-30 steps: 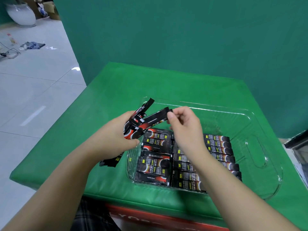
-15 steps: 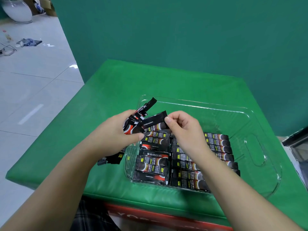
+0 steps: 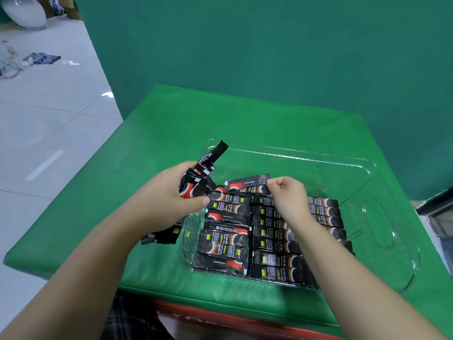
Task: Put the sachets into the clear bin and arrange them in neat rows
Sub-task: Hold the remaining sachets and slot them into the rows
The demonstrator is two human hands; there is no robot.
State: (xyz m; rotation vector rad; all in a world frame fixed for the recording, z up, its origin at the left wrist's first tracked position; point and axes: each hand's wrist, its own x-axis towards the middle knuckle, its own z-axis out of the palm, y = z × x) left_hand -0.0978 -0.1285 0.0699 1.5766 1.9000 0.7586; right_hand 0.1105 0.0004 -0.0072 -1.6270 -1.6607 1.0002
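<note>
Right hand pinches one sachet; lay it flat atop the left row, edges aligned; left hand grips the bundle.

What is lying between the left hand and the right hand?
In the head view, one sachet spans most of the gap: the right hand pinches its right end, and its left end stops just short of the bundle in the left hand.
</note>
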